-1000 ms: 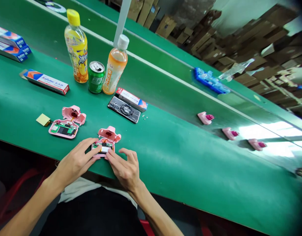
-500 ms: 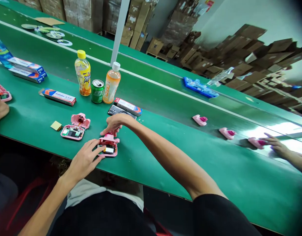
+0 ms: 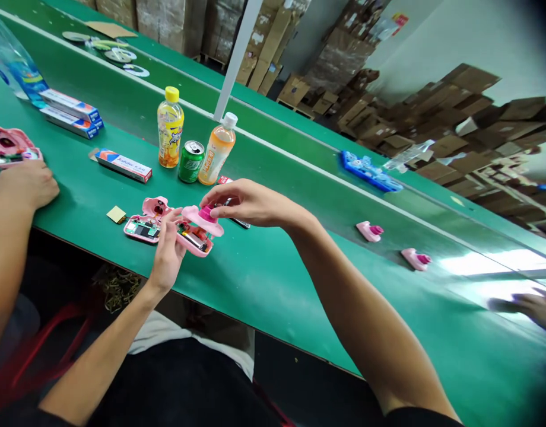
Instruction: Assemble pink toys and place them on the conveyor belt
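Showing a green table (image 3: 273, 279) from the worker's own viewpoint, this scene centres on a small pink plastic casing (image 3: 195, 249) near the table's front edge, open, with a circuit board (image 3: 188, 230) and fine wires inside. Its pink cover (image 3: 202, 223), topped by a magenta knob (image 3: 206, 213), tilts up above it. The left grip (image 3: 168, 252) pinches the casing's edge, while the right grip (image 3: 250, 201) arches over the cover, fingertips near the knob; whether it is clenched cannot be told. The plastic looks light and stiff but thin, and the exposed board and wires seem fragile, so the pink rim looks the safest place to hold. Just beside it lies a second opened casing (image 3: 142, 230). Farther back stand a yellow-capped bottle (image 3: 170, 130), an orange drink bottle (image 3: 217, 148) and a green can (image 3: 191, 161). A co-worker's hand (image 3: 26, 185) rests at the left beside another pink casing (image 3: 6, 145).
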The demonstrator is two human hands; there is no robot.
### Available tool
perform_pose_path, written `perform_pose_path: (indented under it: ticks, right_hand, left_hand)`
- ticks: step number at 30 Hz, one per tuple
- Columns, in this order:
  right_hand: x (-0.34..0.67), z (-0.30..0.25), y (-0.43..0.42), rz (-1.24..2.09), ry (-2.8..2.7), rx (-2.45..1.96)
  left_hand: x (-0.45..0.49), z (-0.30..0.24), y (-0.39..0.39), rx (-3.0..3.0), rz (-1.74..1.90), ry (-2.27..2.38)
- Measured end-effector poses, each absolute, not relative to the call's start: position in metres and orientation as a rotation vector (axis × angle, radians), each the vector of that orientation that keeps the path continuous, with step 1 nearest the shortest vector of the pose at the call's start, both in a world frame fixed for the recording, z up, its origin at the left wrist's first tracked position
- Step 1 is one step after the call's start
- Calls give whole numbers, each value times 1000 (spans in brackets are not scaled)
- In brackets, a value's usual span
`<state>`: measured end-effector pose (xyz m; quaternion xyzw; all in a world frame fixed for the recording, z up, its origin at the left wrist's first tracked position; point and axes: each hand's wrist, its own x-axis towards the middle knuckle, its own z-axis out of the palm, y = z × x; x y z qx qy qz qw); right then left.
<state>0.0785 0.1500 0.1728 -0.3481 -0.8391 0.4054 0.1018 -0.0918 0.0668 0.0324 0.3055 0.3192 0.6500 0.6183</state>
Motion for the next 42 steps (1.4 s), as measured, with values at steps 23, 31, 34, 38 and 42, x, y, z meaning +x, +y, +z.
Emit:
perform_pose_path:
  ticks: [23, 31, 34, 38, 42]
  right_hand:
    - [58, 141, 127, 370, -1825, -1261]
    - [45, 111, 88, -56, -2030, -1525]
    - [34, 110, 93, 132, -1895, -1604]
    - [24, 102, 94, 396, -1722, -1456]
    - [22, 91, 96, 437, -1640, -1405]
  left_hand:
    - [-78, 58, 109, 620, 1541, 644]
    - [-65, 55, 118, 663, 1650, 738]
    - [-58, 54, 122, 670, 1712, 768]
    - [-50, 54, 130, 622, 1854, 862]
    - [-44, 56, 133, 613, 1848, 846]
